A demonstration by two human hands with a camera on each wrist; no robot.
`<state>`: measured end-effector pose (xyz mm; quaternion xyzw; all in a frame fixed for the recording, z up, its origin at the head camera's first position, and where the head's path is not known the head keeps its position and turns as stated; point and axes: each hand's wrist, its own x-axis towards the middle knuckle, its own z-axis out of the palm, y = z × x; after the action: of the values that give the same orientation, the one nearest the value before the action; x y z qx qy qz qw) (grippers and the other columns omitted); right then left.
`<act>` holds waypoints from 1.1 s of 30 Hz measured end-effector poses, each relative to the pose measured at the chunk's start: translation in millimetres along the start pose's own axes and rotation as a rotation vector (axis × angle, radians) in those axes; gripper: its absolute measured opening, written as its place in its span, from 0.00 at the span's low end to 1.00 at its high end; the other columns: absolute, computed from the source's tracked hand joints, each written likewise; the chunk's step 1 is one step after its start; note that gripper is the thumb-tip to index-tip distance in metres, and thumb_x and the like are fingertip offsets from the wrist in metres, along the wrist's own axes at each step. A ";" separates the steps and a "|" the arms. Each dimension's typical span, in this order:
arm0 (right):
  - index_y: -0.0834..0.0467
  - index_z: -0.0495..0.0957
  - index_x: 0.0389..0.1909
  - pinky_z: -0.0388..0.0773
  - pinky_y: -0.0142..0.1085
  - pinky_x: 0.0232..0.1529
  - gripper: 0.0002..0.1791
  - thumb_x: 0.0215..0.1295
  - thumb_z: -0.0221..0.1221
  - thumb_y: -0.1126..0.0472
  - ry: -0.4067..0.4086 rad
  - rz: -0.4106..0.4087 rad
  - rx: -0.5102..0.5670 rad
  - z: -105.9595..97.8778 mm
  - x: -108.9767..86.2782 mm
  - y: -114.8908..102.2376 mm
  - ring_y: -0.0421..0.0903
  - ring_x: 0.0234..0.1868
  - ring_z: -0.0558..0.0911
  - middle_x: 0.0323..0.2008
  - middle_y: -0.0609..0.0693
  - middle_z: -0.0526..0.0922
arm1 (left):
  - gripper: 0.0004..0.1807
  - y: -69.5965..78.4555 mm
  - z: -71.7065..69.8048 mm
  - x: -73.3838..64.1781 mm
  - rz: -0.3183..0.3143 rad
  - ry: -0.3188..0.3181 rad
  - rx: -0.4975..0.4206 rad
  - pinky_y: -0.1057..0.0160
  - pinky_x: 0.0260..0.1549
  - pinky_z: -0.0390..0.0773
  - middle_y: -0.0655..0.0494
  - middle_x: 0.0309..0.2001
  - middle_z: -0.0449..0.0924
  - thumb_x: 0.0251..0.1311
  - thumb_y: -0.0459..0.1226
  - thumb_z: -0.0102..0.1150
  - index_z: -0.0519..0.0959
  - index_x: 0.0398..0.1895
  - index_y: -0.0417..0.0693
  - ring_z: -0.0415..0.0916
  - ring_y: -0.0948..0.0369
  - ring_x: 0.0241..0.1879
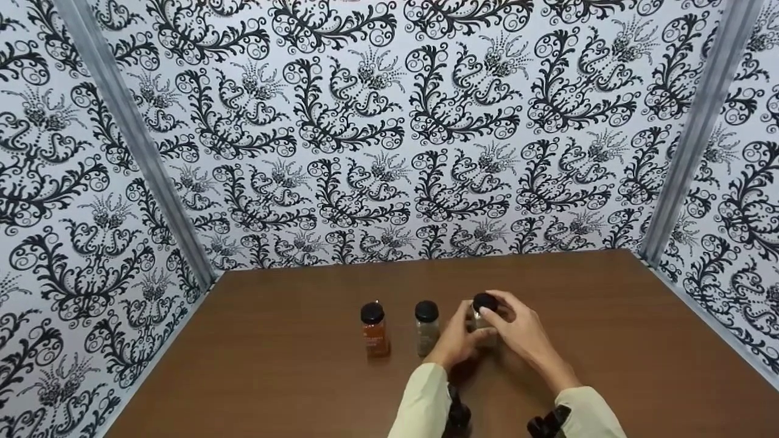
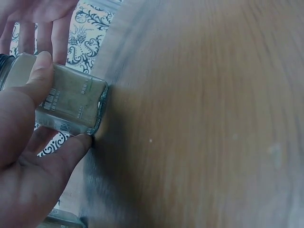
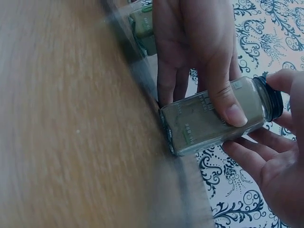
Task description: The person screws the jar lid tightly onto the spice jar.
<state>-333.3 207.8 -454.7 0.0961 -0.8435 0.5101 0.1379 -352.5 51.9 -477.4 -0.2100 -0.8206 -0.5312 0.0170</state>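
Note:
A square glass spice jar [image 3: 190, 123] of greenish-brown powder, with a black lid [image 1: 484, 300], stands at the right of a row on the table. My left hand [image 1: 455, 342] grips its body, the thumb laid across the printed glass in both wrist views. With thumb and fingers at the lid, my right hand [image 1: 528, 331] holds the top of the same jar. Just left of my left hand is a second black-lidded jar [image 1: 428, 333] of similar powder, partly covered by that hand. A jar of orange-red spice [image 1: 377, 340] stands farther left.
The brown wooden table [image 1: 274, 353] extends to both sides of the jars. Patterned black-and-white panels [image 1: 359, 128] rise behind it and at both sides, with grey posts [image 1: 137, 140] at the corners.

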 end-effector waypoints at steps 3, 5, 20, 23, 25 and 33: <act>0.51 0.76 0.61 0.78 0.50 0.60 0.22 0.69 0.63 0.50 0.005 -0.002 -0.001 1.3 0.3 1.3 0.55 0.59 0.82 0.59 0.58 0.82 | 0.24 -0.4 -0.1 -0.4 -0.006 0.001 0.009 0.53 0.56 0.79 0.50 0.58 0.79 0.64 0.40 0.66 0.70 0.61 0.55 0.78 0.54 0.57; 0.51 0.76 0.60 0.79 0.49 0.60 0.22 0.68 0.64 0.50 0.010 -0.001 -0.001 2.1 0.6 1.6 0.55 0.58 0.83 0.58 0.58 0.82 | 0.24 -0.6 -0.1 -0.4 -0.008 0.004 0.014 0.54 0.56 0.79 0.50 0.58 0.79 0.64 0.40 0.66 0.70 0.61 0.54 0.78 0.54 0.57; 0.55 0.75 0.62 0.77 0.49 0.63 0.23 0.69 0.64 0.55 -0.002 -0.025 0.010 4.0 2.3 5.2 0.56 0.61 0.80 0.59 0.61 0.80 | 0.24 0.4 0.5 -0.1 -0.028 0.006 0.036 0.53 0.53 0.80 0.51 0.57 0.79 0.65 0.39 0.65 0.69 0.62 0.58 0.78 0.55 0.55; 0.54 0.74 0.61 0.77 0.50 0.62 0.23 0.69 0.63 0.53 -0.004 -0.015 0.015 5.3 2.5 5.5 0.56 0.61 0.79 0.58 0.60 0.80 | 0.24 0.7 1.2 0.4 -0.036 0.008 0.040 0.54 0.53 0.80 0.51 0.57 0.79 0.65 0.39 0.64 0.69 0.62 0.59 0.79 0.55 0.56; 0.53 0.73 0.61 0.78 0.49 0.62 0.22 0.69 0.63 0.53 0.002 -0.002 0.016 6.6 2.9 4.9 0.55 0.60 0.79 0.57 0.60 0.80 | 0.24 0.8 1.5 0.8 -0.024 0.011 0.040 0.55 0.51 0.81 0.50 0.56 0.80 0.65 0.37 0.64 0.69 0.62 0.58 0.79 0.54 0.55; 0.56 0.73 0.58 0.78 0.46 0.60 0.20 0.68 0.64 0.57 0.055 -0.002 0.022 13.0 3.5 3.5 0.55 0.57 0.80 0.53 0.59 0.81 | 0.25 -0.4 2.5 0.3 -0.013 0.018 0.038 0.56 0.50 0.82 0.49 0.55 0.81 0.65 0.35 0.64 0.69 0.62 0.57 0.80 0.54 0.55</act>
<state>-339.4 197.8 -462.2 0.0846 -0.8336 0.5218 0.1603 -352.4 54.1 -478.8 -0.1994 -0.8316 -0.5177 0.0251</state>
